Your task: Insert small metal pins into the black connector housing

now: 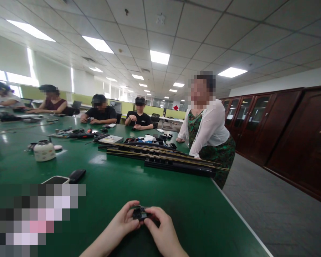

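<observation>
Between my two hands, just above the green table (198, 210), is a small black plastic part (140, 214) with a boxy, open shape. My left hand (126, 217) grips its left side, thumb below and fingers curled behind. On the right side, the thumb and fingers of my right hand (158, 219) pinch the same part. A thin, light-coloured strip or wire shows along its top edge near the fingertips. The finer details of the part are too small to make out.
Long black rails (176, 166) with thin brass-coloured rods lie across the table ahead. A white jar (44, 150), a phone (56, 180) and tools (77, 134) are to the left. A person in a white cover-up (211, 125) leans on the right edge; several people sit beyond.
</observation>
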{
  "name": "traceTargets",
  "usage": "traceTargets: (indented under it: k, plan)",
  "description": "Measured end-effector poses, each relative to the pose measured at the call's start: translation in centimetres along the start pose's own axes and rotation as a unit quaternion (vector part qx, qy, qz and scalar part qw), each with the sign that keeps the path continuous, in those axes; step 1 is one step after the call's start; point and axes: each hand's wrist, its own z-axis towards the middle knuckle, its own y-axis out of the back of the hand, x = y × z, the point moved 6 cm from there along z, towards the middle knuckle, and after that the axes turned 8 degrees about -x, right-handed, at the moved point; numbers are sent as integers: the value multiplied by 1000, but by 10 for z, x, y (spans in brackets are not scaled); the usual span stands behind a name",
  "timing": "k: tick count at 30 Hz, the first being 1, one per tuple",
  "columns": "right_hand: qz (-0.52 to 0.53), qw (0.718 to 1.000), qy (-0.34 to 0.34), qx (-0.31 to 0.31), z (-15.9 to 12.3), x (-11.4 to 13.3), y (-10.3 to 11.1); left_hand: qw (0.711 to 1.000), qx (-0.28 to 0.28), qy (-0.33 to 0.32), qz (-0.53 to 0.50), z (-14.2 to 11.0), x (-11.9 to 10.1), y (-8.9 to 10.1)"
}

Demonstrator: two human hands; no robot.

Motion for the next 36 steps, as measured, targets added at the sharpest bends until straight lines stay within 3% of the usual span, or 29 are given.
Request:
traceTargets:
  k: [23,36]
  plan:
    - [-19,1000,12,1,-1,13,2,999,23,36,13,-3,1,-3]
    - [-59,998,-1,0,-3,10,5,999,30,18,30,0,4,-6]
